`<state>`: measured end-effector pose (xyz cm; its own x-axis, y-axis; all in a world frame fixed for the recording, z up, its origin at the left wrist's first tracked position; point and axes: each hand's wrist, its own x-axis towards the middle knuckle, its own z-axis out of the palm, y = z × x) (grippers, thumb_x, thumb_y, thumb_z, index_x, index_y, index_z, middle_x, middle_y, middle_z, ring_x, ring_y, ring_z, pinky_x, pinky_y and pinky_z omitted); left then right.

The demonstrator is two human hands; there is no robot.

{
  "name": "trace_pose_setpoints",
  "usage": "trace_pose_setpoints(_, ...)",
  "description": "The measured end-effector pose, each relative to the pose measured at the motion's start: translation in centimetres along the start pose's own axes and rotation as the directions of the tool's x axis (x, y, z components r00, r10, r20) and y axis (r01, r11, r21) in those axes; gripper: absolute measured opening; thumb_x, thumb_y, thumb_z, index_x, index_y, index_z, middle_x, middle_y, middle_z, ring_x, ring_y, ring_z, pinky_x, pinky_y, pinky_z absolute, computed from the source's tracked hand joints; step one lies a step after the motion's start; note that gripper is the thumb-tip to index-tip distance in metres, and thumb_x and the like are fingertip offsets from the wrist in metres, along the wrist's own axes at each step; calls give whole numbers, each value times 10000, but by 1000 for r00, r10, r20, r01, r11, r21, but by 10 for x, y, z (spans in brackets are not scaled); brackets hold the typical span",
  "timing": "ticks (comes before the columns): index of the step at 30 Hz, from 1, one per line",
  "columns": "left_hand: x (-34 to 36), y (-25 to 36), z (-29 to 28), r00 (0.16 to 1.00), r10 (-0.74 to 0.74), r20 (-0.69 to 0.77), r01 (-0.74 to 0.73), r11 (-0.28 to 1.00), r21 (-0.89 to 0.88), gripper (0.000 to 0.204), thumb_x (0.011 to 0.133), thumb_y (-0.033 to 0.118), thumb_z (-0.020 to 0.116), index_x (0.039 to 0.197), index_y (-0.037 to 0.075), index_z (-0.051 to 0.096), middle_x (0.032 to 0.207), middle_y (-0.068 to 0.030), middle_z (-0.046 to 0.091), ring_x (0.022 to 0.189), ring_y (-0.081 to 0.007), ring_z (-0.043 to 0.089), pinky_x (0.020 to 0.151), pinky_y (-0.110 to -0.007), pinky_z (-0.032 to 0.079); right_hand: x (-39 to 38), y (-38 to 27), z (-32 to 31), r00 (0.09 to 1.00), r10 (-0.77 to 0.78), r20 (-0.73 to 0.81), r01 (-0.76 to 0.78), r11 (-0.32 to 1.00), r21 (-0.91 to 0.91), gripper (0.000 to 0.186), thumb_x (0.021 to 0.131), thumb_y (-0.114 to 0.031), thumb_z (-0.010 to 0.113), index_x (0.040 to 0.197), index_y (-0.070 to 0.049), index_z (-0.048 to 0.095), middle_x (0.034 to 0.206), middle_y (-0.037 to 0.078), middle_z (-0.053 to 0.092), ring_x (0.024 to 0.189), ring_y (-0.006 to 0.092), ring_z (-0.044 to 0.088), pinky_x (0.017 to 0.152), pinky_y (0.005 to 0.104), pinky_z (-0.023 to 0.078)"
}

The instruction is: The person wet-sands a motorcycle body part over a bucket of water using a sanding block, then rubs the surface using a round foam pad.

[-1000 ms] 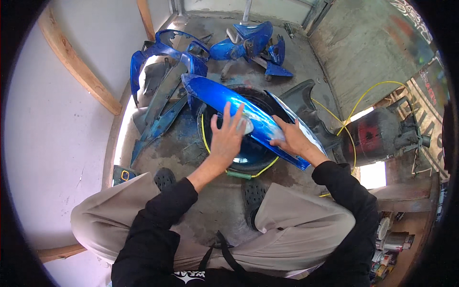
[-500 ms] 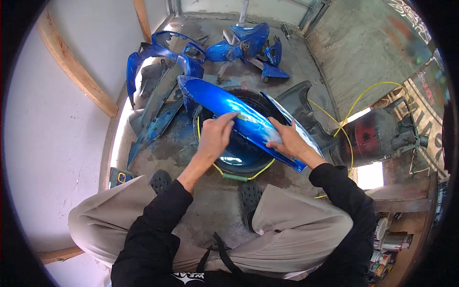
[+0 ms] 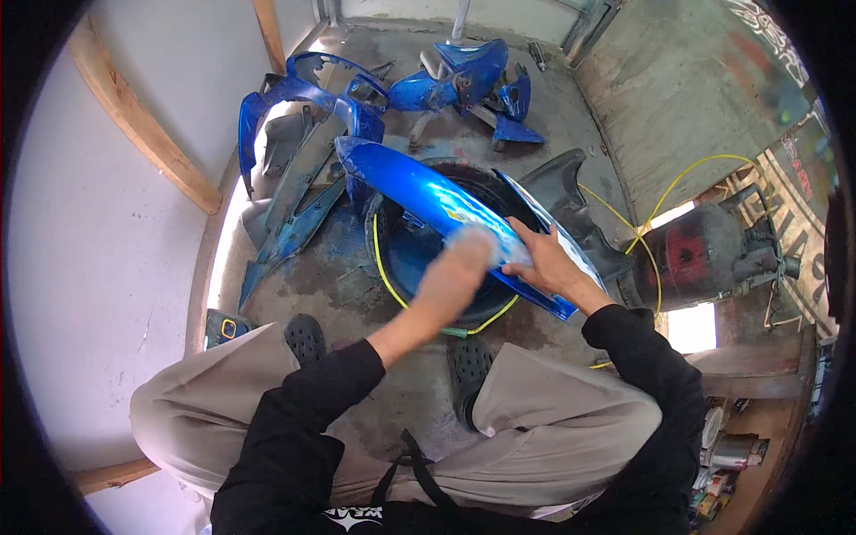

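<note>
A long, curved, glossy blue motorcycle body panel lies slanted across the top of a black bucket. My right hand grips it near its lower right end, thumb on the painted face. Over the panel's middle, next to the right thumb, is my left hand, smeared by motion. A whitish blur shows at its fingertips; whether something is held there I cannot tell. A second panel, blue and white, leans along the bucket's right side. The bucket's yellow handle hangs at its near side.
More blue motorcycle panels lie on the floor at the back, with a blue frame-like cover at back left. A dark compressor tank with a yellow hose stands right. A phone leans by the left wall. Shelved cans are lower right.
My left hand has swept right and down along the blue panel, toward my right hand, and is blurred now. The right hand keeps its grip. The whole view has shifted slightly.
</note>
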<state>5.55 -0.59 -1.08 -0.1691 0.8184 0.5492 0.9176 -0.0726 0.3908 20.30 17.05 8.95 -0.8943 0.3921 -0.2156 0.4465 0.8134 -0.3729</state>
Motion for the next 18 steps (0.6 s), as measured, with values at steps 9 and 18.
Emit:
trace_pose_setpoints(9,39,-113,-70,907,-357,-223,367,930,2,280,1020,32,485,1225,63,672,1196,-218,726,1056,-445,719,906,-553,582,-1,10,8,993,-72,-99,71,997,-17,952,855,-337,880,1631,-93,385,1331,272,700,1286,439,648,1245,649,225)
trace_pose_setpoints(18,16,-15,-3,990,94,-106,-69,974,216,435,968,36,543,1399,-23,567,1332,-264,669,1332,-403,626,1088,-467,548,1,12,9,995,-61,-79,60,998,-20,967,844,-339,886,1628,-76,385,1307,270,709,1268,447,654,1255,666,196)
